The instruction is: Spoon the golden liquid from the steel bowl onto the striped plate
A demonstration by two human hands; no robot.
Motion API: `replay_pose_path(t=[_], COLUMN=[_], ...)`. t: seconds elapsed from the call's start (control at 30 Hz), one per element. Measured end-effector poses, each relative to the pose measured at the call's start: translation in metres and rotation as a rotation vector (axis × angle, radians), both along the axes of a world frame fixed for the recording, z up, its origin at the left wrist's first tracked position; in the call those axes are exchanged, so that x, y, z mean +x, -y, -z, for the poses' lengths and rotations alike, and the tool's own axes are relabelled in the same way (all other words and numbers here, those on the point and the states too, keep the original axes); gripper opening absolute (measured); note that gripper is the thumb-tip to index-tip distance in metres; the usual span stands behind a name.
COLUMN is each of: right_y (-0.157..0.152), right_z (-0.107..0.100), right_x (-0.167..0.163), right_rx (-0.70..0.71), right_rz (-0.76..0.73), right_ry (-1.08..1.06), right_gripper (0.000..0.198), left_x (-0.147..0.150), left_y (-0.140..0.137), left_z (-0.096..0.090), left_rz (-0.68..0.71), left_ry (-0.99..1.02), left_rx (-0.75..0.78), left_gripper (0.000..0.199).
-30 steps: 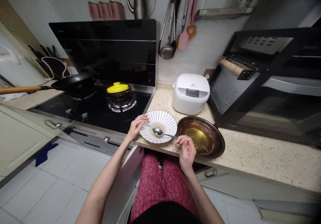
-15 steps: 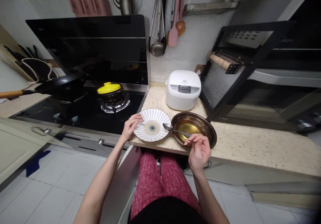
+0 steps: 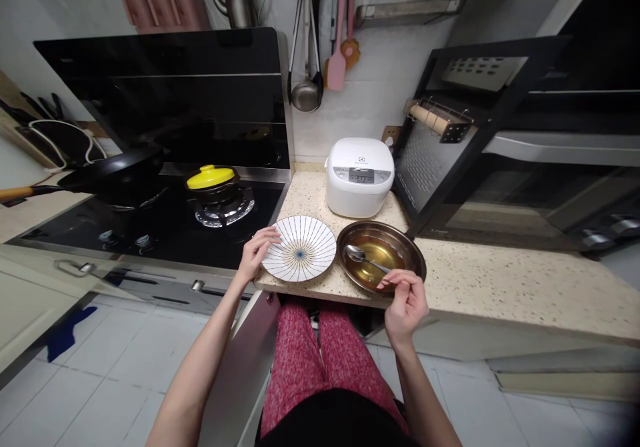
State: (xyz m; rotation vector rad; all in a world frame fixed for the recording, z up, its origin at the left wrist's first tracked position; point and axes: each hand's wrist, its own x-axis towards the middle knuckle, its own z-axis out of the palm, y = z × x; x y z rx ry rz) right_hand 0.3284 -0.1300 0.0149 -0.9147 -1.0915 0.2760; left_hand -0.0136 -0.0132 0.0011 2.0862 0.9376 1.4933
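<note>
A white plate (image 3: 313, 260) with dark radiating lines and a blue centre lies at the counter's front edge. My left hand (image 3: 256, 253) is closed on its left rim, fingers over the top; the thumb side is partly hidden. In my right hand (image 3: 407, 303) is a metal spoon (image 3: 357, 254), pinched by the end of its handle. Its bowl end points left, above the wide metal basin (image 3: 417, 250) just right of the plate. The basin has a shiny golden-looking inside; whether it holds liquid I cannot tell.
A white rice cooker (image 3: 360, 193) stands behind the basin. Left of the counter is a gas stove (image 3: 170, 233) with a yellow-lidded pot (image 3: 210, 177) and a black wok (image 3: 117, 167). A black rack (image 3: 425, 147) rises at right. Below the plate, a cabinet door (image 3: 250, 347) hangs open.
My right hand has moved right with the spoon, whose bowl end went from the plate's right edge to above the basin. My left hand stays at the plate. The view shifted slightly.
</note>
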Motion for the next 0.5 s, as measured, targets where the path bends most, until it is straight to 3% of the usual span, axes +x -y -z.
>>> replay_pose_path(t=[0.33, 0.5], right_y=[0.006, 0.006], right_z=[-0.007, -0.008], right_x=[0.004, 0.006], right_rx=[0.227, 0.261], right_rz=[-0.103, -0.167], right_ry=[0.486, 0.615], right_gripper=[0.024, 0.028], left_x=[0.0, 0.0], left_y=[0.001, 0.0], left_z=[-0.001, 0.0], left_rz=[0.002, -0.002], left_ry=[0.003, 0.005], left_rx=[0.004, -0.002], left_gripper=[0.037, 0.038])
